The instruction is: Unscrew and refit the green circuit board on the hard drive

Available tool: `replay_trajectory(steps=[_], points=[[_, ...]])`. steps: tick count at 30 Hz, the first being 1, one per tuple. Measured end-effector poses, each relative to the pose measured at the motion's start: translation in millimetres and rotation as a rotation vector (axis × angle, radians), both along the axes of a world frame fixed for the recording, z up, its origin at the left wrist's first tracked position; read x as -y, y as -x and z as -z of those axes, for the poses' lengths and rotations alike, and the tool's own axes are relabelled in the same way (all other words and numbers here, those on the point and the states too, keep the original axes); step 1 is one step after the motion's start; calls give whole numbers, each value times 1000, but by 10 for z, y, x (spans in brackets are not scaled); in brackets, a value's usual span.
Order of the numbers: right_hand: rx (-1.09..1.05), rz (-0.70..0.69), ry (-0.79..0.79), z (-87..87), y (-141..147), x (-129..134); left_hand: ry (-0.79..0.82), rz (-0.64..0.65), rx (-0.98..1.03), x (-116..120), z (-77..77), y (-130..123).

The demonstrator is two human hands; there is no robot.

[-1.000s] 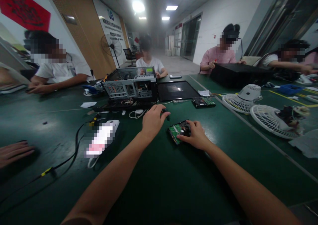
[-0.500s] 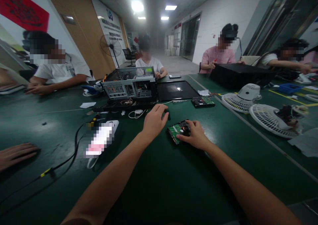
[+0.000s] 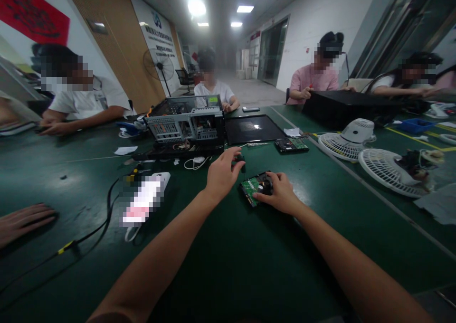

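A hard drive (image 3: 251, 186) with a green circuit board facing up lies on the green table. My right hand (image 3: 281, 193) grips its right side, thumb on the near edge and fingers at the far edge. Just left of and above the drive, my left hand (image 3: 223, 175) pinches the dark handle of a small screwdriver (image 3: 242, 164). Its thin shaft points down at the drive's far left edge; whether the tip touches is too small to tell. Beyond my hands lies a second hard drive (image 3: 292, 145).
An opened computer case (image 3: 185, 128) stands ahead, with a black side panel (image 3: 254, 129) beside it. White fan parts (image 3: 388, 171) lie to the right. A phone (image 3: 146, 202) and a black cable (image 3: 107, 218) are at left, near another person's hand (image 3: 26, 222). Several people sit around the table.
My left hand has shifted slightly, and more of the screwdriver handle shows between its fingers. My right hand stays on the hard drive.
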State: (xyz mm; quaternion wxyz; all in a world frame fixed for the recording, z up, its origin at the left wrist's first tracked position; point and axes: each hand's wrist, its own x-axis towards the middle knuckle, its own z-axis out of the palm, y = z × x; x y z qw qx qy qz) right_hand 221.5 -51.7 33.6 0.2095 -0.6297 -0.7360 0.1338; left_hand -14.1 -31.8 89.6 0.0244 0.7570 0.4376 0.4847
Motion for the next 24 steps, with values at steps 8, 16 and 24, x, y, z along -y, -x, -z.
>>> replay_trajectory(steps=[8, 16, 24], points=[[7, -7, -8, 12, 0, -5, -29, 11, -65, 14, -26, 8], [5, -4, -8, -7, 14, 6, -131, 90, -90, 3, 39, -28], [15, -7, -44, 62, 12, -24, -186, 136, -58, 28, 117, -115]])
